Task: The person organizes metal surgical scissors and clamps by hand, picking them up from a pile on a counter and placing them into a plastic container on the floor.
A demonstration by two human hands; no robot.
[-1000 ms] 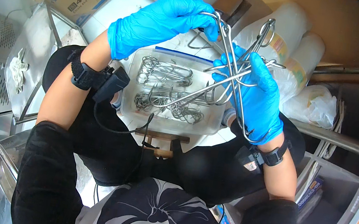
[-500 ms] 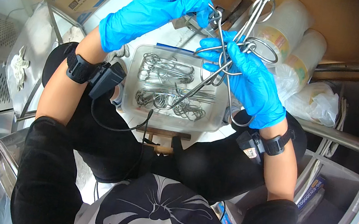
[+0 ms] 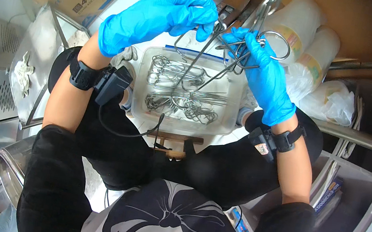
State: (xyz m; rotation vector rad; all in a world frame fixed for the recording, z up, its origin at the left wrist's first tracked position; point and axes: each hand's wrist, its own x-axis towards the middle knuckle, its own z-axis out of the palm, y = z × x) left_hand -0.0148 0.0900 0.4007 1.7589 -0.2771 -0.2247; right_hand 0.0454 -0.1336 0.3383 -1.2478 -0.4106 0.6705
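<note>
Seen from above: clear plastic tub [image 3: 231, 123] resting on the lap, filled with steel forceps [image 3: 183, 101]. Above it, left hand [image 3: 161, 16] in a blue glove, fingers pinched on long forceps [image 3: 198, 59] angling down toward the tub. Right hand [image 3: 266, 78], also gloved, closed around a bundle of ring-handled instruments [image 3: 252, 41].

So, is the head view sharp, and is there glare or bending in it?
Head view: the hands, left and right, and the metal tools they hold are sharp; bright glare lies on the white surface beyond the clear box; straight shelf rails bend near the rim; the corners are black.
</note>
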